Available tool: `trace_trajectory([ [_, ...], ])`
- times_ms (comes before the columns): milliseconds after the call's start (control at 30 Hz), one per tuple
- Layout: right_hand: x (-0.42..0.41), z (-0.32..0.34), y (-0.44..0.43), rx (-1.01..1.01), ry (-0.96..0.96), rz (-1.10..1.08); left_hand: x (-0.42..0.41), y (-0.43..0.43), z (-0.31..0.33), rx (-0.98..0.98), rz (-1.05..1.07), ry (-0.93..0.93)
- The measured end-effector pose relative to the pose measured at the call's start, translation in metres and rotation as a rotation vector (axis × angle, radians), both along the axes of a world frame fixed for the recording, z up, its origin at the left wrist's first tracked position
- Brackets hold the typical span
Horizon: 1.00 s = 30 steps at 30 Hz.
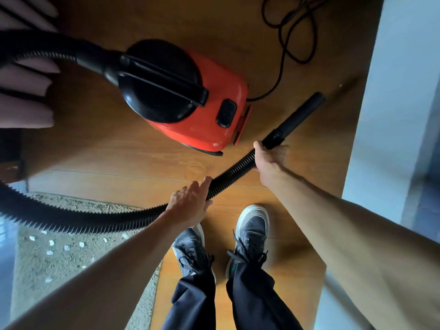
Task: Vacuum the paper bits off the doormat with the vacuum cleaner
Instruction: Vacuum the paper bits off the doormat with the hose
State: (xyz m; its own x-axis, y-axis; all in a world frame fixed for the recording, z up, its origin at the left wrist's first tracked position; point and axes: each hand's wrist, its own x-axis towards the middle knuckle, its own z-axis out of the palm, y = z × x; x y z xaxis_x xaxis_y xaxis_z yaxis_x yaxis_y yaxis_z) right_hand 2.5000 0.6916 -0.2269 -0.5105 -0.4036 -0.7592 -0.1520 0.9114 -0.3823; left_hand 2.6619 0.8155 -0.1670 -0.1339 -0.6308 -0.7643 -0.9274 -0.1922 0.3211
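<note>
Floor (95, 151): warm wood planks; I see faint seams.
Wall (392, 115): pale, along the right edge.
Upper left: pinkish padded shapes (26, 77), blurred.

I see glossy red plastic on the vacuum cleaner (214, 91), ribbed matt black on its hose (234, 169). Smooth wood floor (114, 151), coarse-piled doormat (42, 265).
</note>
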Motion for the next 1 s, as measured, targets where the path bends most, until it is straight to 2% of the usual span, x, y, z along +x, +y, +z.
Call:
trace_trajectory([
  [233,0.013,0.147,0.019,-0.197,-0.07,0.01,0.007,0.016,0.095,0.062,0.05,-0.047],
  [433,0.043,0.26,0.023,-0.434,-0.111,0.166,0.01,-0.002,0.177,0.083,0.037,-0.098],
  [567,0.071,0.325,0.01,-0.578,-0.197,0.347,0.032,-0.008,0.223,-0.062,0.124,-0.08],
  [800,0.134,0.408,-0.014,-0.749,-0.297,0.774,0.076,-0.002,0.287,-0.433,0.435,-0.106],
  [900,0.162,0.427,-0.011,-0.801,-0.312,0.95,0.09,0.005,0.293,-0.509,0.557,-0.023],
  [1000,0.188,0.438,-0.002,-0.836,-0.352,1.14,0.097,0.015,0.295,-0.618,0.709,0.186],
])
